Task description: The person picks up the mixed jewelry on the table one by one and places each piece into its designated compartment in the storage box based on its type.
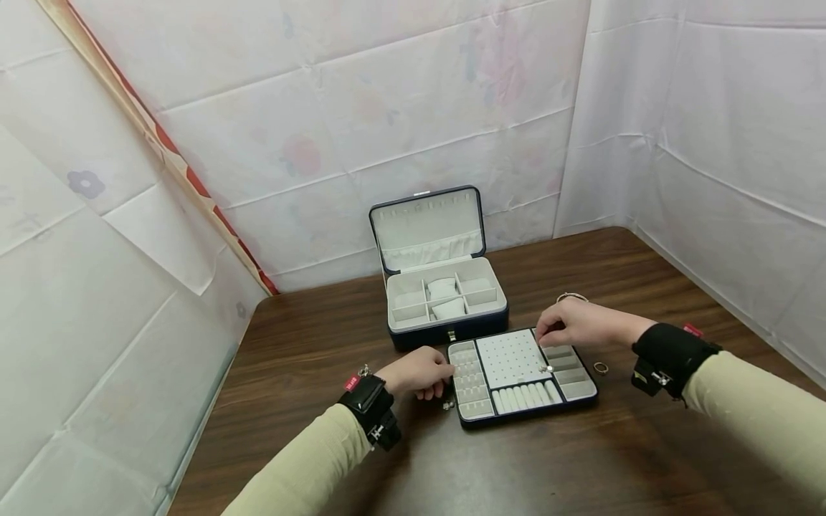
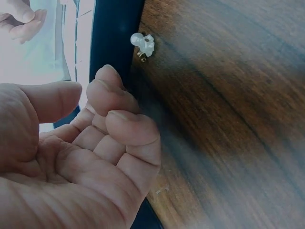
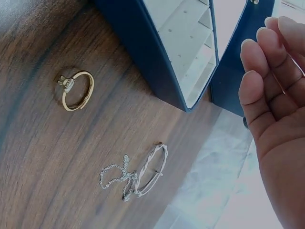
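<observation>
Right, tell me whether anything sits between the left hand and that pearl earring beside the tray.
Nothing visible does. The pearl earring lies on bare wooden table against the tray's navy edge, just beyond the left hand's curled fingertips. The hand holds nothing.

head: bright, even, soft shadows, sharp | wrist views: dimmer, bluish, near fingers blurred | edges: wide-angle bend
</observation>
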Motion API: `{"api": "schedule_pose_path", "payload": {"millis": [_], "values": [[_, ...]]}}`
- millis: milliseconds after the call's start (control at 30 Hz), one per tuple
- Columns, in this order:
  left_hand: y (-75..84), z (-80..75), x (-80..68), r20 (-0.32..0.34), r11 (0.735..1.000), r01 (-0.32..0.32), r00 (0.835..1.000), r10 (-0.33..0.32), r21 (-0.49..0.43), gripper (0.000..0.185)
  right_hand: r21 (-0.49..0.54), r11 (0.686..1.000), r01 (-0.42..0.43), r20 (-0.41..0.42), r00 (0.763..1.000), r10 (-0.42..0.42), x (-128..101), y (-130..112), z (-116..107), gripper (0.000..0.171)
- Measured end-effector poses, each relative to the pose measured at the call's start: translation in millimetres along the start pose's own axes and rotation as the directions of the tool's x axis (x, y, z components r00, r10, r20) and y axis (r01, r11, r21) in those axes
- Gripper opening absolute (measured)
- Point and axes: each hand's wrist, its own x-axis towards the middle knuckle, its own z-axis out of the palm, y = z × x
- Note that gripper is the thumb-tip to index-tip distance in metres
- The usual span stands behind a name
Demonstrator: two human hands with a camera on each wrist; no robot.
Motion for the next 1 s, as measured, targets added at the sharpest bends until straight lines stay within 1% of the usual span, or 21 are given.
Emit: {"api": "schedule_pose_path", "payload": {"millis": [67, 167, 333, 433, 533, 700, 833, 933, 1000], "values": [[0.3, -1.1, -1.2, -0.002, 1.0, -0.008, 1.0, 0.008, -0.004, 0.033, -0.015, 1.0, 0.002, -0.012, 1.0, -0.002, 0.1, -0.3, -0.3, 0.006], [0.3, -2.2, -2.6, -0.002, 1.0, -0.02, 1.0, 0.02, 0.014, 0.027, -0.032, 0.999, 0.0, -0.023, 1.0, -0.001, 0.2, -0.4, -0.5, 0.006], [-1.2, -1.3, -5.8, 0.001, 0.997, -0.042, 0.999, 0.042, 0.069, 0.013, -0.025, 1.0, 0.005, -0.025, 1.0, -0.006, -1.0, 0.6, -0.9, 0.005], [-3.5, 0.8, -7.8, 0.003, 0.993, -0.047, 0.999, 0.047, 0.104, 0.008, -0.017, 1.0, 0.02, -0.029, 0.999, -0.02, -2.5, 2.5, -0.8, 0.004], [-5.8, 3.9, -9.4, 0.001, 0.988, -0.048, 0.999, 0.048, 0.147, 0.011, -0.01, 1.0, 0.012, -0.027, 1.0, -0.012, -4.2, 3.7, -0.4, 0.004], [-7.7, 10.8, -10.2, -0.018, 0.971, -0.046, 0.999, 0.051, 0.235, 0.023, 0.002, 0.999, -0.051, -0.003, 0.999, 0.051, -7.8, 7.1, 1.2, 0.006], [-6.7, 15.5, -11.0, -0.03, 0.957, -0.046, 0.998, 0.058, 0.287, 0.03, 0.002, 0.997, -0.083, 0.008, 0.997, 0.083, -11.3, 10.8, 2.6, 0.005], [-5.6, 18.1, -11.6, -0.045, 0.94, -0.056, 0.996, 0.075, 0.338, 0.03, 0.006, 0.994, -0.105, 0.015, 0.994, 0.105, -14.2, 12.8, 2.9, 0.006], [-5.9, 19.5, -11.4, -0.058, 0.921, -0.066, 0.994, 0.095, 0.383, 0.029, 0.014, 0.992, -0.126, 0.02, 0.992, 0.126, -16.0, 13.6, 3.0, 0.008]]}}
